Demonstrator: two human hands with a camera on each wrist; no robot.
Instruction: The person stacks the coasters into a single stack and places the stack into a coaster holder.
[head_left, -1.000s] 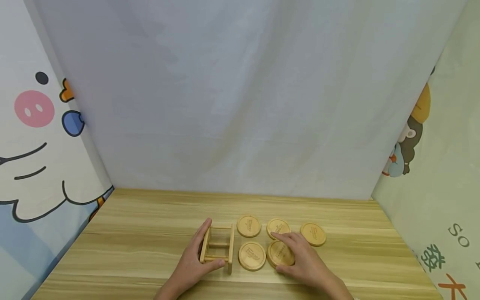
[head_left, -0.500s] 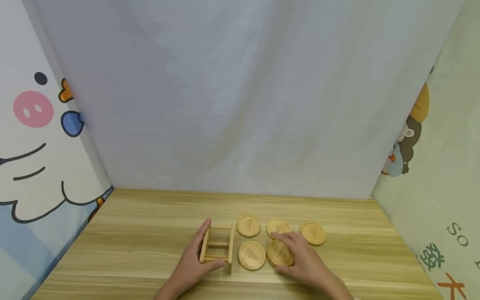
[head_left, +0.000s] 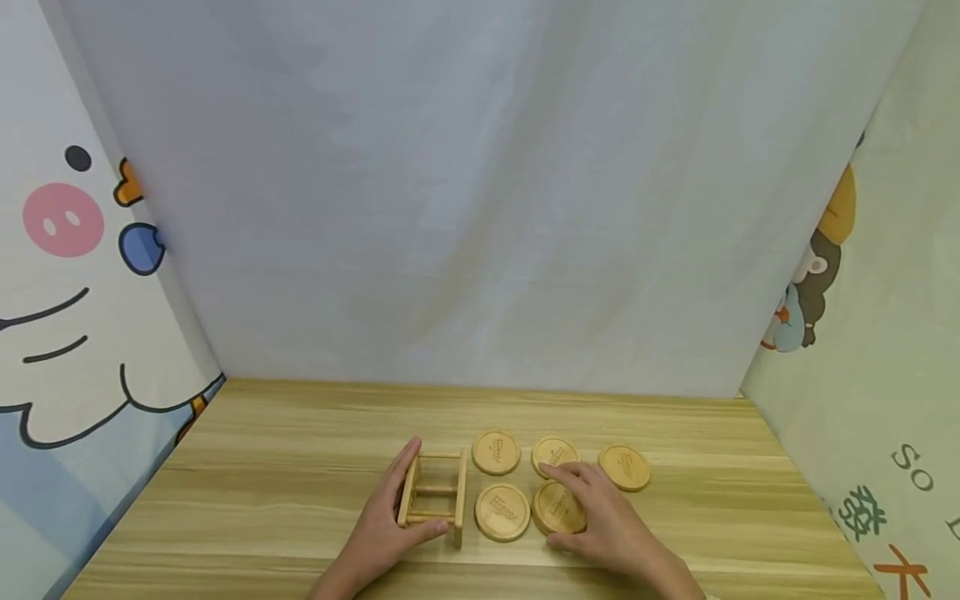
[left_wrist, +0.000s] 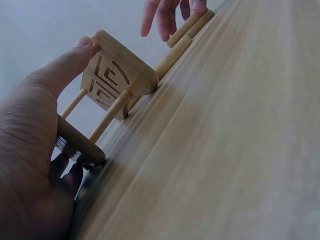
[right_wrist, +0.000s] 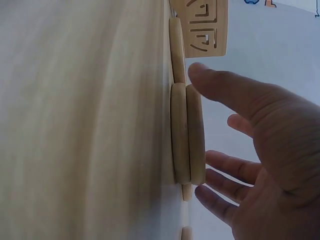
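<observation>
On the left of the group, a small wooden coaster holder [head_left: 461, 492] with dowel rods stands on the table, its cut-out end panel [left_wrist: 112, 75] facing the left wrist camera. My left hand [head_left: 384, 521] grips it, thumb along the near side and fingers on the far side. Two round wooden coasters lie stacked; my right hand [head_left: 611, 521] rests loosely spread around the upper coaster [right_wrist: 196, 135]. Its thumb is by the near edge; whether the fingertips press the far rim is unclear. The lower coaster [right_wrist: 180, 135] sits flat beneath.
Single coasters lie nearby: a front one [head_left: 502, 512] beside the holder, a back-left one [head_left: 496, 452], a back-middle one [head_left: 555, 452] partly behind my right fingers, and a far-right one [head_left: 624, 467]. A white curtain [head_left: 480, 208] hangs behind the wooden table [head_left: 285, 467].
Both hands, the holder and the coasters keep their places. Only the head view has shifted very slightly.
</observation>
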